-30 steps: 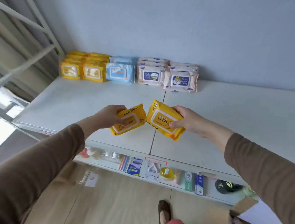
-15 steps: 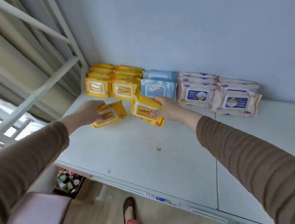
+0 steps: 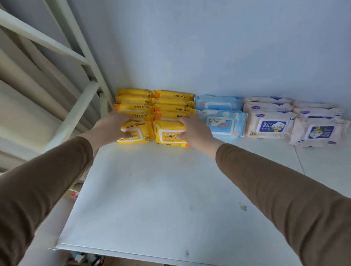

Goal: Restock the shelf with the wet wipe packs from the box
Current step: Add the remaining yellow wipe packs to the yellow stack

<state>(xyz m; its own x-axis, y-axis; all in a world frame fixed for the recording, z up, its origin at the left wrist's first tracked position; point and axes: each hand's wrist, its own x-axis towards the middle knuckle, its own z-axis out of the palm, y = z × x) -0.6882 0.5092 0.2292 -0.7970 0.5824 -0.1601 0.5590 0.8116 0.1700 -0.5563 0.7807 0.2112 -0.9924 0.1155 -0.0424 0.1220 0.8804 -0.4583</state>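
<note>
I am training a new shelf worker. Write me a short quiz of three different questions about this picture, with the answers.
1. True or false: the left hand and the right hand each hold a yellow wipe pack.
2. Which packs stand directly beside the yellow rows? A) pink packs B) blue packs C) green packs
3. Fill in: the right hand's yellow pack has its printed label turned ____ to the camera.

Key
1. True: the left-hand yellow pack and the right-hand one are set at the front of the yellow rows on the shelf.
2. B: blue packs; the pink packs come next.
3. Upside down.
</note>
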